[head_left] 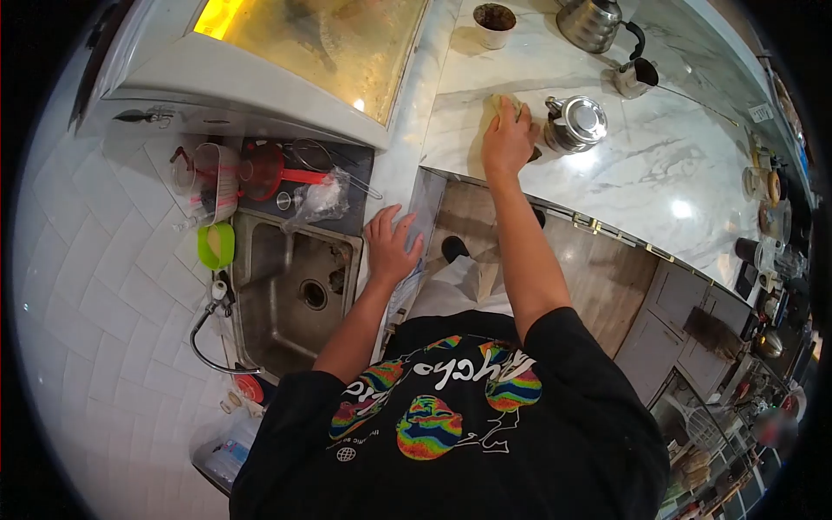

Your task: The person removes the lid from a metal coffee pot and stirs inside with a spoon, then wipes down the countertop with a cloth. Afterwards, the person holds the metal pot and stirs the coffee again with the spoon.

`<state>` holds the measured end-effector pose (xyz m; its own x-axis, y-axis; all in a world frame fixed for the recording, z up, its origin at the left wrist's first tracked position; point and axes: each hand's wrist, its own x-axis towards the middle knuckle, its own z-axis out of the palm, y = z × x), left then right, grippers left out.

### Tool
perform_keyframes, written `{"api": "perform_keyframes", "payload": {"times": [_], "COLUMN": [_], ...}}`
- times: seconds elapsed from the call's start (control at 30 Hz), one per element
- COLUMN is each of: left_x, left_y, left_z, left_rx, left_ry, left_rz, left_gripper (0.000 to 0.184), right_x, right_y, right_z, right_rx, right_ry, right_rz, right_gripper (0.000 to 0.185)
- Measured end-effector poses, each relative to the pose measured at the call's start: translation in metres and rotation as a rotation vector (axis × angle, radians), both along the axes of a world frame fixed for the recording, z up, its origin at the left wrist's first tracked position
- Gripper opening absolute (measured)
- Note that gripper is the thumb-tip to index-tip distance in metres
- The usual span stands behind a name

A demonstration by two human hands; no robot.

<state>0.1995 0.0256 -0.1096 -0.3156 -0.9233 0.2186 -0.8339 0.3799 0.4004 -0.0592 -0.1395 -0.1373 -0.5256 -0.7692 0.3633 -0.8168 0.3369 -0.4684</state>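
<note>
My right hand (pixel 510 143) presses down on the marble-patterned counter, its fingers over a yellowish cloth (pixel 503 102) that shows past the fingertips. Just to the right of that hand stands a shiny steel teapot (pixel 577 124) with a lid. Something small and dark peeks out under the hand's right side; I cannot make out what it is. My left hand (pixel 394 243) rests with fingers spread on the counter edge by the steel sink (pixel 357 260), holding nothing.
At the counter's back stand a cup with dark contents (pixel 495 28), a gooseneck kettle (pixel 589 24) and a steel pitcher (pixel 637 78). Beyond the sink are a faucet (pixel 204 338), a green container (pixel 216 246), a red funnel-like tool (pixel 263 173) and a crumpled plastic bag (pixel 321 201).
</note>
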Motion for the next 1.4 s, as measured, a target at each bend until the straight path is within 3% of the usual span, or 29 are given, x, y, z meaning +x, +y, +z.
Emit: {"api": "perform_keyframes", "payload": {"times": [0.17,0.3,0.6,0.73,0.8,0.93,1.13,1.33,1.4], "left_x": [0.0,0.001,0.001,0.001,0.001,-0.001,-0.002,-0.001,-0.001], "left_y": [-0.001,0.0,-0.002,-0.003,-0.001,0.0,-0.002,-0.002,-0.001], "left_z": [0.0,0.004,0.006,0.005,0.005,0.002,0.002,0.002,0.003], "left_rx": [0.016,0.037,0.042,0.036,0.038,0.022,0.016,0.01,0.018], "left_ry": [0.032,0.073,0.066,0.076,0.08,0.066,0.057,0.056,0.057], "left_rz": [0.027,0.025,0.024,0.028,0.029,0.03,0.038,0.038,0.043], "left_gripper": [0.052,0.05,0.05,0.049,0.049,0.051,0.049,0.045,0.044], "right_x": [-0.007,-0.008,0.034,0.017,-0.001,-0.011,0.018,0.008,0.001], "right_y": [-0.038,-0.03,0.094,0.069,0.026,-0.034,0.019,0.083,0.103], "right_z": [0.006,0.011,0.031,0.044,0.051,0.024,0.024,0.041,0.054], "right_rx": [-0.048,-0.032,0.023,-0.054,-0.247,0.016,0.103,0.079,0.21], "right_ry": [-0.074,-0.162,-0.513,-0.644,-0.391,-0.098,-0.197,-0.368,-0.538], "right_rz": [0.136,0.392,0.811,0.583,0.534,0.318,0.651,0.857,0.849], "right_gripper": [0.04,0.04,0.043,0.042,0.042,0.042,0.044,0.044,0.043]}}
